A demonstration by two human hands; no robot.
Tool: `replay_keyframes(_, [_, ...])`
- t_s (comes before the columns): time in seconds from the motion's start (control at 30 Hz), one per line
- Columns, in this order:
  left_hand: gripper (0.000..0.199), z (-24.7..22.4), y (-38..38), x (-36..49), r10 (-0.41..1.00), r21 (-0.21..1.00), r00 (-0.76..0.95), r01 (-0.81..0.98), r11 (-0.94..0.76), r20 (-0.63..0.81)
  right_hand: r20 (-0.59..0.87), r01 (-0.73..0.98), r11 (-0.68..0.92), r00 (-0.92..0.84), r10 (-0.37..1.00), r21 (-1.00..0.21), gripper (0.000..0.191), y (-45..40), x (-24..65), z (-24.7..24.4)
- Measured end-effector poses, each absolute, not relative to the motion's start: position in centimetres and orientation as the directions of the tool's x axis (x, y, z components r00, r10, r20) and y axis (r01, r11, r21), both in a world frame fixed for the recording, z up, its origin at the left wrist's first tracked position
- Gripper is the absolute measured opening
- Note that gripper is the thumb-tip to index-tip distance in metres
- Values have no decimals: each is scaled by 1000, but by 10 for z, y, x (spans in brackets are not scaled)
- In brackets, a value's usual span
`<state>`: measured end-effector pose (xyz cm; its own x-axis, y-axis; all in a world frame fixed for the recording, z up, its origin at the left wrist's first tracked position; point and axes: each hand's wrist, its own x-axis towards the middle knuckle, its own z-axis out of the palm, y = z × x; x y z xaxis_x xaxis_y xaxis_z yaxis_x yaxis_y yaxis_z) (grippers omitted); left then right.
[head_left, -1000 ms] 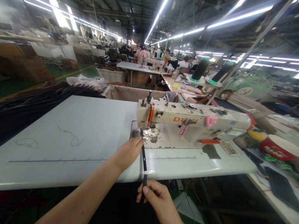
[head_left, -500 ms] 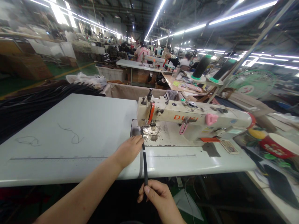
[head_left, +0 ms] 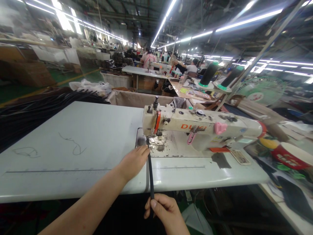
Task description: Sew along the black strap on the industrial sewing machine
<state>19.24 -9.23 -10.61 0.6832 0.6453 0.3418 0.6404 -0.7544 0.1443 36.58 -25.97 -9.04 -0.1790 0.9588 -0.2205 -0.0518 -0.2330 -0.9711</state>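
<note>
A narrow black strip (head_left: 151, 174) runs from beneath the presser foot of the sewing machine (head_left: 181, 124) down past the table's front edge. At its upper end, just in front of the needle area, my left hand (head_left: 135, 162) rests with fingers together, pressing and guiding the strip; its fingertips partly cover it. Below the edge, my right hand (head_left: 165, 207) pinches the strip between thumb and fingers and holds it taut. The needle itself is too small to make out.
Loose threads (head_left: 73, 143) lie on the white table (head_left: 105, 124). Many dark strips (head_left: 49, 111) are heaped at the left. Black thread cones (head_left: 209, 74) stand behind the machine, and a red tub (head_left: 290, 155) is at the right. A person in pink (head_left: 148, 58) sits farther back.
A pale mark on the strip near my left fingertips no longer shows. Both hands keep nearly the same places and hold. The view has tilted slightly, so the table appears a little lower.
</note>
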Motion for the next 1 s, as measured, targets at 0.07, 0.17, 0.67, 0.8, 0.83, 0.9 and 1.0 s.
replay_keyframes(0.07, [25,-107,-92,193,646,143,671,645,-750,363,-216,-43,-227,-183,959,-973,54,-259,366,-93])
replay_keyframes(0.17, [29,-110,-91,194,652,160,633,655,-739,418,-216,-42,-227,-185,959,-973,55,-258,366,-95])
replay_keyframes(0.67, [27,-110,-90,196,654,116,608,686,-718,450,-213,-73,-228,-170,962,-971,53,-257,370,-104])
replay_keyframes(0.8, [26,-109,-91,195,616,36,655,672,-740,437,-204,-77,-219,-164,965,-973,53,-256,370,-105])
replay_keyframes(0.83, [26,-109,-92,196,613,28,662,669,-743,431,-203,-83,-219,-162,966,-972,53,-256,370,-105])
replay_keyframes(0.9, [27,-108,-92,196,612,16,668,670,-742,423,-203,-102,-221,-160,966,-970,52,-255,369,-105])
replay_keyframes(1.0, [27,-107,-91,197,616,4,666,678,-735,420,-203,-127,-223,-153,967,-967,52,-254,368,-105])
